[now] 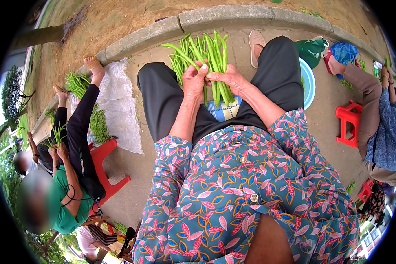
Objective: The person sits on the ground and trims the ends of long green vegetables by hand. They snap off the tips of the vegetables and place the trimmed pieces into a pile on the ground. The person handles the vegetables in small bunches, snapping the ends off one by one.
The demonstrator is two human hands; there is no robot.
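My right hand (232,80) grips a bundle of long green bean pods (217,59) in front of my lap; their lower ends hang over a blue and yellow checked cloth (229,110). Close against it, my left hand (194,81) pinches a separate green pod (180,52) between thumb and fingers, its tip pointing up and left. Beyond both hands, a pile of more pods (176,67) lies on the pavement between my knees, partly hidden by the hands and the bundle.
A light blue basin (310,82) stands beside my right leg, near a green bag (312,52). A stone curb (224,18) runs across the front. To the left are a white sheet (118,109), a red stool (107,165) and a seated person holding greens. Another red stool (349,123) and person are right.
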